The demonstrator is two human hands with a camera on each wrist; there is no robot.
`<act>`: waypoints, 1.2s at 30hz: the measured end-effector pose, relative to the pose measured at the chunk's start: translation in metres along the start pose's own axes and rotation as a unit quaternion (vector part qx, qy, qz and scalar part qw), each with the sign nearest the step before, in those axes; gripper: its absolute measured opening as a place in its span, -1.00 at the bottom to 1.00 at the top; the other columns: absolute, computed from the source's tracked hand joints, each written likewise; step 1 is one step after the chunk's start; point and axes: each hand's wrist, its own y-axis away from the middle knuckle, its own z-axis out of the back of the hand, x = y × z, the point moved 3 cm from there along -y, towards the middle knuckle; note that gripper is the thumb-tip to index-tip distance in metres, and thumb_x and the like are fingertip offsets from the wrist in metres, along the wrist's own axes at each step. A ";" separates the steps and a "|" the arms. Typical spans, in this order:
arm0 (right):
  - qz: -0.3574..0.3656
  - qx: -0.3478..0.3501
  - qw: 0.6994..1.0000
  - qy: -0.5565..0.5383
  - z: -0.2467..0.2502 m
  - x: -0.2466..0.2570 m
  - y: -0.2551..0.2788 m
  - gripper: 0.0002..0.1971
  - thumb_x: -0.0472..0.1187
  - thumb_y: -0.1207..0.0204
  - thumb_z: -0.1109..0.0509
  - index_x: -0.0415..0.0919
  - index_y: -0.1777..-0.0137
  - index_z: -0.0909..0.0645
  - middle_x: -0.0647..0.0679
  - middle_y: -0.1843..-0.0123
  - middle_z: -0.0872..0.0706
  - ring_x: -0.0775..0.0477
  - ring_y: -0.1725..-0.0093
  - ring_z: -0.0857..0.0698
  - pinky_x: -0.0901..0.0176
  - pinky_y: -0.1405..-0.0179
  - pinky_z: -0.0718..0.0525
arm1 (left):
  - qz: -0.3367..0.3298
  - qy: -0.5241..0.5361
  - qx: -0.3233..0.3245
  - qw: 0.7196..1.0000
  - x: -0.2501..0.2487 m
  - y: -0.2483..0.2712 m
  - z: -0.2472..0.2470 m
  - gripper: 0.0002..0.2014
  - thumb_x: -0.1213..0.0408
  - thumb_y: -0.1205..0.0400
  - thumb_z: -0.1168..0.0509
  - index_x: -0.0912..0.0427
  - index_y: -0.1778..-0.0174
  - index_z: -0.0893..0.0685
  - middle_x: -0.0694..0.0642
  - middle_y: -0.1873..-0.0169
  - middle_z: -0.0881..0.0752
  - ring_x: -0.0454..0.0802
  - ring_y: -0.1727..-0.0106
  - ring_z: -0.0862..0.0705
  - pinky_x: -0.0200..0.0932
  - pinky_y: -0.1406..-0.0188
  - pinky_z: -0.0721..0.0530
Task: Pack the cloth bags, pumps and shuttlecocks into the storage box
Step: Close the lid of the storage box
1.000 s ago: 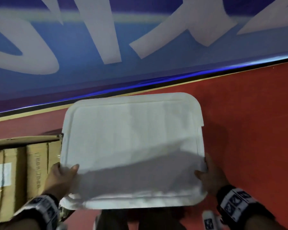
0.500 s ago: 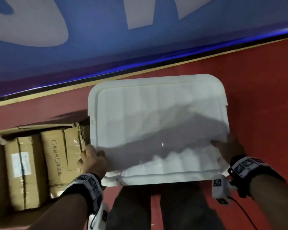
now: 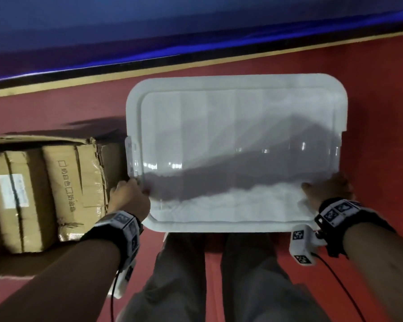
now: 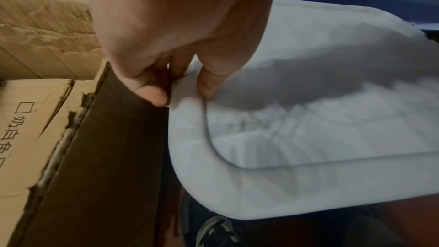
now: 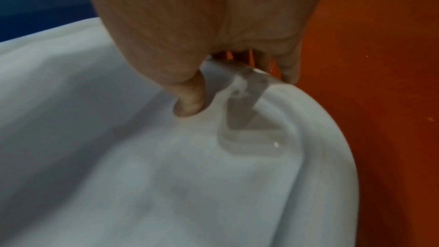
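Note:
The white storage box lid (image 3: 235, 135) is held flat above the red floor, and whatever is under it is hidden. My left hand (image 3: 137, 185) grips its left edge near the front corner. In the left wrist view my left hand (image 4: 182, 89) pinches the rim, thumb on top and fingers beneath. My right hand (image 3: 312, 189) grips the right edge. In the right wrist view my right hand (image 5: 237, 85) has the thumb (image 5: 190, 102) pressed on the lid and fingers curled under the rim beside a clear clasp (image 5: 247, 104). No cloth bags, pumps or shuttlecocks are in view.
An open cardboard carton (image 3: 98, 154) holding smaller taped boxes (image 3: 21, 196) stands on the floor just left of the lid. A blue wall (image 3: 149, 31) runs along the back. My legs (image 3: 184, 275) are under the lid's near edge. Red floor (image 3: 382, 112) lies to the right.
The lid, still held by both hands, has shifted right in view, off the carton's edge. The head view has tipped down, so less wall and more of my arms and legs show.

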 end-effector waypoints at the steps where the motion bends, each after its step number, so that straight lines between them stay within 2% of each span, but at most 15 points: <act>1: 0.007 0.012 1.000 -0.013 0.000 -0.002 -0.007 -0.05 0.16 -0.37 -0.43 -0.35 -0.61 -0.12 -0.40 -0.54 -0.31 -0.44 -0.50 -0.34 -0.15 -0.41 -0.38 | -0.003 0.010 0.004 1.000 -0.001 0.000 0.000 -0.67 0.17 -0.65 -0.25 0.27 -0.26 -0.58 0.32 -0.18 -0.61 0.30 -0.19 -0.60 0.11 -0.18 -0.59; 3: 0.035 0.046 0.998 -0.017 -0.001 -0.004 -0.016 0.01 0.35 -0.24 -0.26 -0.43 -0.51 -0.31 -0.42 -0.41 -0.47 -0.42 -0.41 -0.47 -0.05 -0.29 -0.47 | 0.005 0.032 0.001 0.999 -0.004 -0.001 0.002 -0.68 0.22 -0.65 -0.27 0.32 -0.24 -0.60 0.34 -0.17 -0.62 0.29 -0.16 -0.64 0.04 -0.12 -0.59; 4: 0.055 0.053 0.997 -0.022 0.000 -0.006 -0.022 0.02 0.34 -0.21 -0.34 -0.45 -0.50 -0.32 -0.42 -0.41 -0.50 -0.39 -0.39 -0.51 -0.04 -0.28 -0.50 | 0.012 0.055 -0.001 0.998 -0.007 -0.001 0.003 -0.69 0.26 -0.64 -0.26 0.36 -0.23 -0.60 0.35 -0.15 -0.64 0.30 -0.14 -0.64 0.02 -0.08 -0.57; 7: 0.066 0.086 0.990 -0.090 0.009 -0.006 -0.023 0.07 0.11 -0.17 -0.67 -0.36 -0.56 -0.23 -0.33 -0.49 -0.48 -0.35 -0.34 -0.61 -0.07 -0.12 -0.67 | 0.066 0.200 -0.028 0.977 -0.011 -0.008 0.009 -0.69 0.30 -0.63 -0.23 0.40 -0.24 -0.51 0.32 -0.05 -0.63 0.29 -0.04 -0.60 0.04 -0.02 -0.50; 10: 0.082 0.073 0.970 -0.218 0.019 0.002 -0.028 -0.11 -0.13 -0.40 -0.60 -0.18 -0.63 -0.15 -0.16 -0.58 -0.38 -0.34 -0.37 -0.58 -0.02 0.28 -0.81 | 0.130 0.352 -0.047 0.926 -0.012 -0.023 0.019 -0.44 0.11 -0.54 -0.38 0.36 -0.36 -0.44 0.28 -0.18 -0.62 0.26 -0.10 -0.61 0.02 -0.10 -0.57; 12: 0.107 0.050 0.967 -0.227 0.023 0.014 -0.032 -0.08 -0.19 -0.39 -0.60 -0.16 -0.65 -0.12 -0.12 -0.59 -0.37 -0.27 -0.45 -0.52 0.00 -0.18 -0.69 | 0.120 0.357 -0.039 0.926 -0.017 -0.033 0.024 -0.39 0.09 -0.54 -0.40 0.31 -0.43 -0.40 0.28 -0.26 -0.59 0.28 -0.20 -0.61 0.09 -0.21 -0.60; 13: 0.135 0.039 0.966 -0.216 0.023 0.018 -0.035 -0.06 -0.23 -0.40 -0.59 -0.17 -0.67 -0.08 -0.10 -0.61 -0.33 -0.20 -0.53 -0.44 0.19 -0.36 -0.44 | 0.109 0.347 -0.036 0.931 -0.019 -0.038 0.026 -0.40 0.12 -0.55 -0.39 0.28 -0.45 -0.38 0.26 -0.26 -0.58 0.27 -0.21 -0.60 0.10 -0.22 -0.60; 15: 0.166 0.038 0.968 -0.182 0.027 0.026 -0.039 0.01 -0.27 -0.41 -0.58 -0.14 -0.70 0.05 -0.09 -0.66 -0.23 -0.08 -0.61 -0.29 0.37 -0.35 -0.13 | 0.079 0.329 -0.042 0.940 -0.026 -0.045 0.032 -0.45 0.20 -0.55 -0.37 0.24 -0.45 -0.40 0.22 -0.18 -0.57 0.23 -0.17 -0.59 0.04 -0.14 -0.61; 17: 0.177 0.036 0.970 -0.164 0.028 0.031 -0.046 0.09 -0.28 -0.35 -0.62 -0.10 -0.71 0.08 -0.12 -0.67 -0.22 -0.10 -0.62 -0.28 0.33 -0.40 -0.13 | 0.065 0.328 -0.048 0.941 -0.032 -0.052 0.036 -0.50 0.24 -0.52 -0.37 0.22 -0.38 -0.44 0.22 -0.11 -0.59 0.24 -0.15 -0.62 0.07 -0.16 -0.64; 19: 0.173 0.028 0.977 -0.125 0.032 0.033 -0.053 0.20 -0.22 -0.27 -0.68 -0.09 -0.71 0.13 -0.15 -0.69 -0.17 -0.17 -0.64 -0.22 0.12 -0.59 -0.16 | 0.065 0.329 -0.034 0.941 -0.035 -0.055 0.035 -0.56 0.25 -0.49 -0.38 0.21 -0.27 -0.46 0.23 -0.05 -0.59 0.28 -0.14 -0.63 0.15 -0.19 -0.66; 23: 0.139 0.067 0.987 -0.039 0.038 0.031 -0.063 0.41 -0.05 -0.07 -0.74 -0.20 -0.71 0.26 -0.15 -0.73 0.17 -0.15 -0.69 -0.06 -0.01 -0.65 -0.15 | 0.088 0.295 -0.026 0.951 -0.033 -0.054 0.034 -0.49 0.14 -0.42 -0.35 0.17 -0.28 -0.46 0.28 -0.22 -0.56 0.31 -0.17 -0.61 0.10 -0.07 -0.69; 27: 0.147 0.041 0.988 -0.015 0.037 0.024 -0.062 0.29 0.06 -0.14 -0.71 -0.02 -0.71 0.13 -0.07 -0.74 0.09 -0.28 -0.68 -0.05 -0.11 -0.64 -0.10 | 0.073 0.240 -0.086 0.964 -0.024 -0.039 0.037 -0.46 0.09 -0.49 -0.36 0.14 -0.36 -0.42 0.23 -0.26 -0.43 0.26 -0.13 -0.56 0.15 -0.19 -0.63; 31: 0.136 -0.033 0.989 0.049 0.035 0.019 -0.045 0.22 0.27 -0.20 -0.60 -0.29 -0.67 0.00 -0.37 -0.63 -0.19 -0.41 -0.55 -0.30 -0.14 -0.53 -0.26 | 0.021 0.174 -0.163 0.971 -0.030 -0.020 0.032 -0.56 0.18 -0.55 -0.32 0.18 -0.34 -0.42 0.32 -0.24 -0.38 0.37 -0.23 -0.50 0.20 -0.27 -0.54; 33: 0.119 -0.044 0.991 0.033 0.032 0.018 -0.036 0.17 0.22 -0.29 -0.58 -0.33 -0.66 0.04 -0.40 -0.64 -0.15 -0.44 -0.58 -0.24 -0.20 -0.56 -0.23 | 0.042 0.199 -0.153 0.967 -0.039 -0.016 0.025 -0.39 0.01 -0.61 -0.29 0.15 -0.53 -0.28 0.36 -0.35 -0.36 0.43 -0.28 -0.51 0.24 -0.28 -0.53; 36: 0.113 -0.023 0.992 0.047 0.030 0.024 -0.029 0.14 0.13 -0.43 -0.50 -0.39 -0.67 0.21 -0.38 -0.68 -0.06 -0.40 -0.62 -0.21 -0.18 -0.60 -0.19 | 0.073 0.187 -0.161 0.966 -0.052 -0.018 0.010 0.29 -0.45 -0.30 -0.41 0.32 -0.69 0.04 0.40 -0.43 -0.39 0.38 -0.35 -0.53 0.22 -0.28 -0.50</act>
